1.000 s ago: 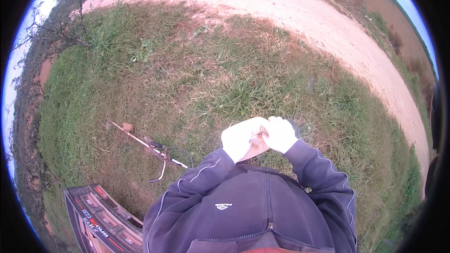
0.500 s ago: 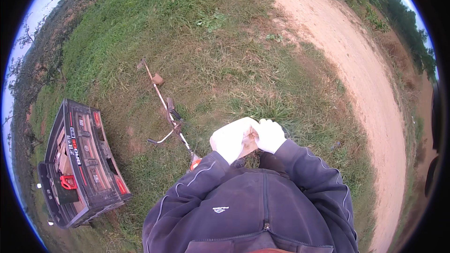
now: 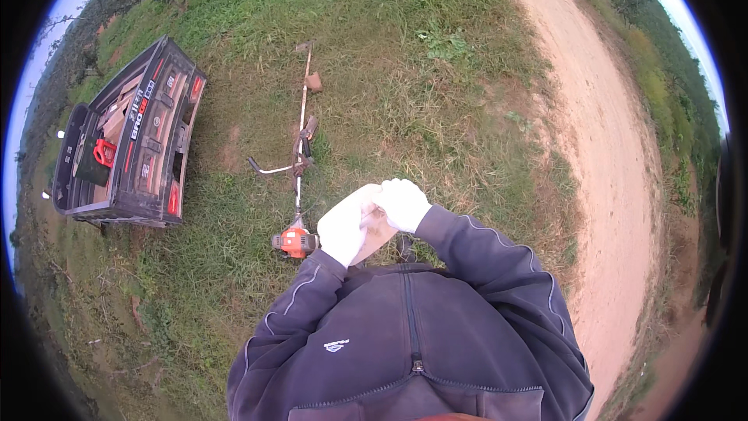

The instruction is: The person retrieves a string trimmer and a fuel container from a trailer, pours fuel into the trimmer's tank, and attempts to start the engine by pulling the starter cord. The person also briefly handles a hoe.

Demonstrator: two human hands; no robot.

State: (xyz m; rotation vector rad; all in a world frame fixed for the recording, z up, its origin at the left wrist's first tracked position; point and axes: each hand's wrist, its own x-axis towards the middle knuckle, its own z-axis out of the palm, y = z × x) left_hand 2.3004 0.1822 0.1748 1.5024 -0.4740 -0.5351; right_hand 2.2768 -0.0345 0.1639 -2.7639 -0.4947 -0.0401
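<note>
Head view: our gloved left hand [image 3: 345, 226] and right hand [image 3: 402, 203] meet at chest height, fingers closed on a tan glove [image 3: 377, 228]; a brush cutter [image 3: 298, 156] lies in grass at eleven o'clock.

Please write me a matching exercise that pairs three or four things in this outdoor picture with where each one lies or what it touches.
Things:
1. long-shafted brush cutter with an orange engine
2. dark open pickup bed
3. pale sandy dirt track
4. white-gloved left hand

Places:
A. curving along the right
B. against the white-gloved right hand
C. far left on the grass
D. flat on the grass, ahead of the person

Pairs: 1-D, 2-C, 3-A, 4-B
</note>
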